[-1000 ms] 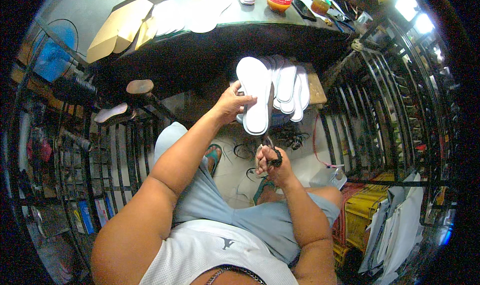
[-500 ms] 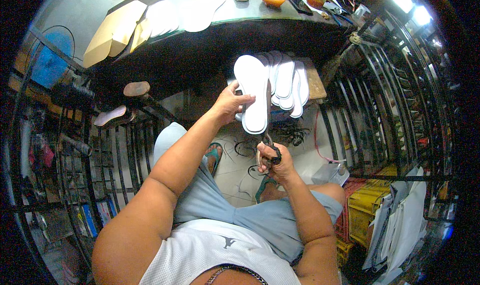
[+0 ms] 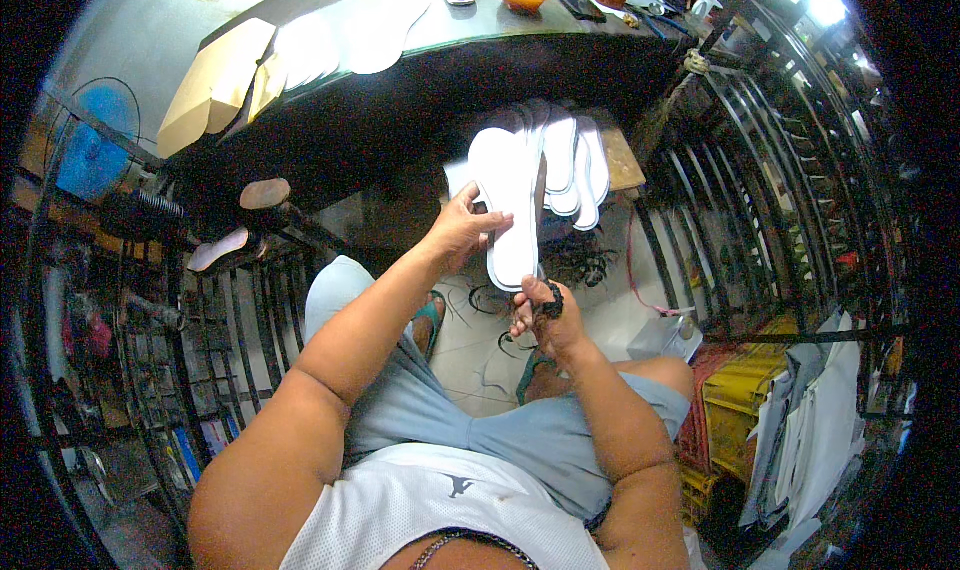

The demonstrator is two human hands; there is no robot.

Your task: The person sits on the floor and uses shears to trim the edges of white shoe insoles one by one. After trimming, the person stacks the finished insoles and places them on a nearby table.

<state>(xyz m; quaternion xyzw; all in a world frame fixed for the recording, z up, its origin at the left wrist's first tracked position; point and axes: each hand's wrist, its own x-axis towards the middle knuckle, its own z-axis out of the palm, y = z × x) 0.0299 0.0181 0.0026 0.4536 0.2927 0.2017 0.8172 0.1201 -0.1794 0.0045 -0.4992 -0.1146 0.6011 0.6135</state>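
Insole (image 3: 506,175), white, sits pinched in the worker's left hand (image 3: 464,231), just beyond the right hand (image 3: 553,320), which curls round black-handled scissors (image 3: 551,300). Below both, trimmings (image 3: 592,268) litter the tiled floor (image 3: 470,370); beyond stands a worktable (image 3: 462,32).

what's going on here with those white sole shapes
A person holds a white sole-shaped piece in the left hand. The right hand grips a dark-handled tool, apparently scissors, at the piece's lower end. More such pieces lie overlapping just beyond, by a wooden surface.
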